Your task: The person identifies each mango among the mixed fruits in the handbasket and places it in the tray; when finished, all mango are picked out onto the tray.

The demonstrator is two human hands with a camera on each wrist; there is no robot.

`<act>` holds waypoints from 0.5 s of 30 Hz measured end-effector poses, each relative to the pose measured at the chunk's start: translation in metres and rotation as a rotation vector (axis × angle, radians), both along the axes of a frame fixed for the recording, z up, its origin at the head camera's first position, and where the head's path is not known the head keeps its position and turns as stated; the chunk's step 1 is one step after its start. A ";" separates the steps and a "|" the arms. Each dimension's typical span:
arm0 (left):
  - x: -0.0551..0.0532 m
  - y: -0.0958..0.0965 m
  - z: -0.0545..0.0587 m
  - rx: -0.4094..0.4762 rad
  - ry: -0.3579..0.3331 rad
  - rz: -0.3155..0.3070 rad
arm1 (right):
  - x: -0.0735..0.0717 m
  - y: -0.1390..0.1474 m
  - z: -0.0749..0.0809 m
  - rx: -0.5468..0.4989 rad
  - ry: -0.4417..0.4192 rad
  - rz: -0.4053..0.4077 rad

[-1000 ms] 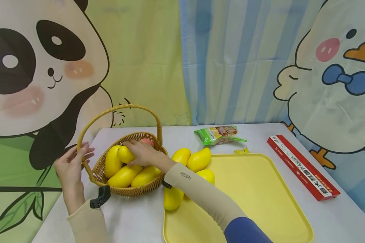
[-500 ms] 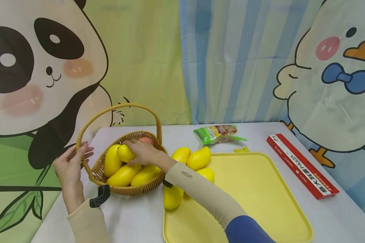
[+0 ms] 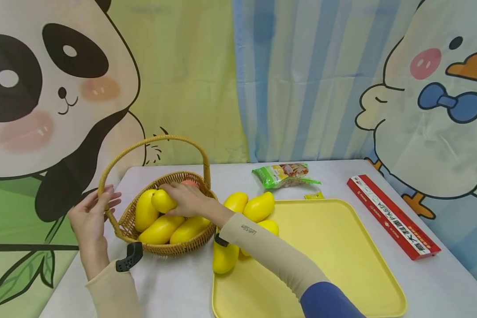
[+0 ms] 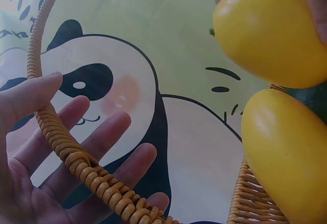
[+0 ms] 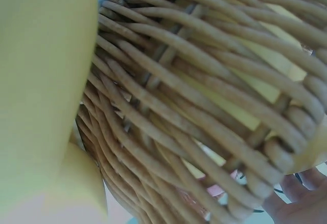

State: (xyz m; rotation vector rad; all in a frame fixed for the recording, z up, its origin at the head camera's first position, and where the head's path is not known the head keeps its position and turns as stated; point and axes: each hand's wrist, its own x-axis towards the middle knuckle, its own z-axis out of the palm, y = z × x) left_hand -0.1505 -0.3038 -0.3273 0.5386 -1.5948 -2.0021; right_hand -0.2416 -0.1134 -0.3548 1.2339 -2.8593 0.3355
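My right hand (image 3: pixel 187 198) reaches into the wicker basket (image 3: pixel 179 251) and grips a yellow mango (image 3: pixel 163 201), its fingers over the top. In the left wrist view that mango (image 4: pixel 271 32) is up above another mango (image 4: pixel 286 152). Several more mangoes (image 3: pixel 160 229) lie in the basket, and a pinkish-red round thing (image 3: pixel 191 183) shows behind the right hand. My left hand (image 3: pixel 91 212) is at the left side of the basket's handle (image 4: pixel 64 144); its thumb touches the handle and its fingers spread loosely behind it.
Several loose mangoes (image 3: pixel 259 207) lie along the left edge of a yellow tray (image 3: pixel 326 265), partly under the right forearm. Farther back are a green food packet (image 3: pixel 284 175) and a small yellow sachet (image 3: pixel 314 195). A long red pasta box (image 3: pixel 393 216) lies at right.
My right forearm has shifted slightly to the right, and its black wrist strap shows more. Both hands stay where they were at the basket.
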 end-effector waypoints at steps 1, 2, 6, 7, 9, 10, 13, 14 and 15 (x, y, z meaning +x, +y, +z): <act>0.000 0.000 0.000 0.001 0.001 0.000 | 0.000 0.000 0.001 -0.003 0.002 0.001; 0.000 0.000 0.000 0.004 0.002 0.000 | 0.001 0.001 0.001 -0.006 0.004 0.005; 0.000 0.000 0.000 0.009 0.002 -0.005 | 0.004 0.004 0.004 -0.021 0.013 0.010; 0.000 -0.001 0.000 0.008 0.001 -0.006 | 0.004 0.005 0.005 -0.024 0.014 0.010; 0.000 -0.001 0.000 0.007 -0.002 -0.007 | 0.006 0.007 0.006 -0.030 0.017 0.009; 0.000 -0.001 0.000 0.006 -0.004 -0.008 | 0.007 0.007 0.006 -0.033 0.017 0.009; 0.000 -0.001 0.000 0.002 -0.004 -0.008 | 0.009 0.009 0.008 -0.041 0.021 0.008; 0.001 -0.001 0.000 0.004 -0.002 -0.008 | 0.010 0.010 0.008 -0.044 0.021 0.008; 0.001 -0.002 0.000 0.005 -0.001 -0.008 | 0.010 0.010 0.009 -0.045 0.021 0.008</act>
